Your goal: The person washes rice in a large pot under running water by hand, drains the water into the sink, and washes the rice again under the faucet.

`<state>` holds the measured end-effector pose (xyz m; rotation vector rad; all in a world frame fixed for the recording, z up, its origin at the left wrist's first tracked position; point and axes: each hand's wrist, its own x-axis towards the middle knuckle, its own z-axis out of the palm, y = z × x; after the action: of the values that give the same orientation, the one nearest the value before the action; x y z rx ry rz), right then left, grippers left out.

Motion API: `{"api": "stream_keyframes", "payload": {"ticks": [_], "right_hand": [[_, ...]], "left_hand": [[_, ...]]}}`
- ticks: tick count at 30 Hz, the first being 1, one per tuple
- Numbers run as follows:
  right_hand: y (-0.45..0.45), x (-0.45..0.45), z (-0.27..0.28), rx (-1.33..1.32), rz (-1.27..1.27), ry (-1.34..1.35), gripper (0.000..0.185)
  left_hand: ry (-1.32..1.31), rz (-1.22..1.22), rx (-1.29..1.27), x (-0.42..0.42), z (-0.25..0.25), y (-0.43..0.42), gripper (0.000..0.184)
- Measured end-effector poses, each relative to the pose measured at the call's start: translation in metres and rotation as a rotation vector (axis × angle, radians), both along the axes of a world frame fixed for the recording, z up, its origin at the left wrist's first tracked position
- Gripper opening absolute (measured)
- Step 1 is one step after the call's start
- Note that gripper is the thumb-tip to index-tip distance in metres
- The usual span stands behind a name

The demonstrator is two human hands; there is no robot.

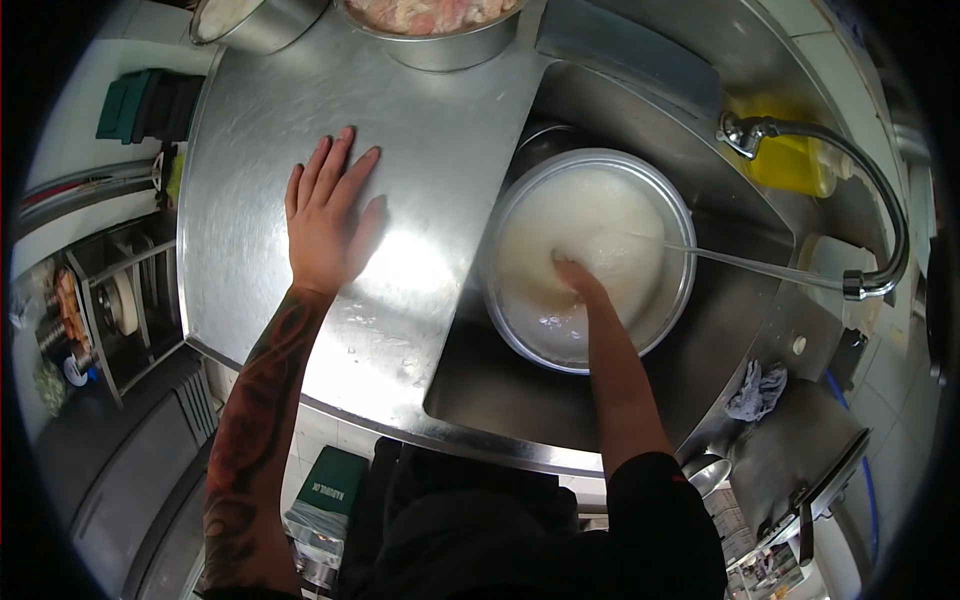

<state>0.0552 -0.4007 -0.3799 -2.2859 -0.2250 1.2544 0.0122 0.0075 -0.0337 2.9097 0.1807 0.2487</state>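
Observation:
My left hand point(328, 205) hovers over or rests on the steel counter point(250, 250), palm down with its fingers stretched out, holding nothing. My right hand point(574, 277) reaches into a round metal pot point(677, 205) in the sink. Cloudy, whitish water point(590, 210) fills the pot and hides my right fingers, so what they touch does not show. A stream of water point(745, 265) runs from the curved faucet point(895, 220) into the pot.
At the counter's back edge stand a metal bowl of pale pink raw meat point(440, 50) and another metal container point(265, 35). A yellow jug point(790, 160) sits behind the sink point(490, 390). A crumpled cloth point(757, 390) lies on the right.

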Motion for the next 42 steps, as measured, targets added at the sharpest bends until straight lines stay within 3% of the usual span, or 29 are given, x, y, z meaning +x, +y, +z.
{"api": "stream_keyframes", "payload": {"ticks": [2,6,7,8,12,14,18,20,23,24,28,32,33,35,37,38,40,41,42], "right_hand": [[0.020,-0.010,0.053,0.066,-0.418,0.293,0.049],[-0.014,-0.033,-0.003,0.197,-0.158,0.284,0.045],[-0.010,-0.033,0.015,0.176,-0.108,0.256,0.044],[-0.006,-0.035,0.033,-0.026,-0.155,0.260,0.040],[0.003,-0.035,0.077,-0.012,-0.233,0.297,0.043],[0.004,-0.026,0.092,0.481,-0.189,-0.171,0.048],[-0.007,0.007,0.102,0.280,-0.430,0.002,0.050],[-0.007,0.034,0.121,-0.032,-0.397,-0.259,0.049],[-0.014,0.072,0.138,-0.104,-0.186,-0.307,0.048],[-0.018,0.079,0.143,0.004,-0.214,-0.342,0.044],[-0.057,0.086,0.102,-0.139,-0.073,-0.477,0.032],[-0.060,0.039,0.092,-0.390,0.196,-0.212,0.065],[-0.059,0.019,0.093,-0.398,0.178,-0.278,0.062],[-0.053,0.001,0.108,-0.412,0.140,-0.346,0.060],[-0.042,0.009,0.149,-0.421,0.442,-0.148,0.047],[-0.042,0.018,0.161,-0.423,0.440,-0.156,0.047],[-0.044,0.035,0.174,-0.007,0.347,0.073,0.034],[-0.044,0.043,0.169,-0.015,0.356,0.070,0.034],[-0.041,0.055,0.158,-0.090,0.230,-0.057,0.031]], "left_hand": [[0.000,-0.004,0.008,0.000,-0.002,0.001,0.047],[-0.003,-0.012,0.017,0.000,-0.003,0.000,0.047],[-0.002,-0.013,0.017,0.000,-0.003,0.001,0.047],[-0.010,-0.020,0.016,0.001,-0.003,0.001,0.047],[-0.007,-0.049,0.047,0.001,0.000,-0.002,0.048],[-0.011,-0.051,0.041,0.001,-0.001,-0.003,0.048],[-0.037,-0.056,0.014,0.002,-0.003,-0.005,0.047],[-0.043,-0.054,0.001,0.002,-0.003,-0.007,0.048],[-0.048,-0.068,-0.012,0.003,-0.003,-0.010,0.048],[-0.049,-0.072,0.000,0.003,-0.001,-0.012,0.048],[-0.069,-0.094,0.031,0.003,0.000,-0.016,0.046],[-0.103,-0.117,0.064,0.005,0.000,-0.020,0.045],[-0.119,-0.133,0.072,0.006,0.001,-0.028,0.045],[-0.122,-0.066,-0.245,0.009,0.001,-0.060,0.043],[-0.265,-0.271,-0.444,0.014,0.005,-0.126,0.042],[-0.224,-0.198,-0.541,0.012,0.005,-0.169,0.037],[0.056,-0.394,-0.589,0.025,-0.002,-0.216,0.033],[0.251,-0.391,-0.702,0.033,-0.029,-0.239,0.035],[0.288,-0.490,-0.554,0.048,-0.056,-0.255,0.039]]}}
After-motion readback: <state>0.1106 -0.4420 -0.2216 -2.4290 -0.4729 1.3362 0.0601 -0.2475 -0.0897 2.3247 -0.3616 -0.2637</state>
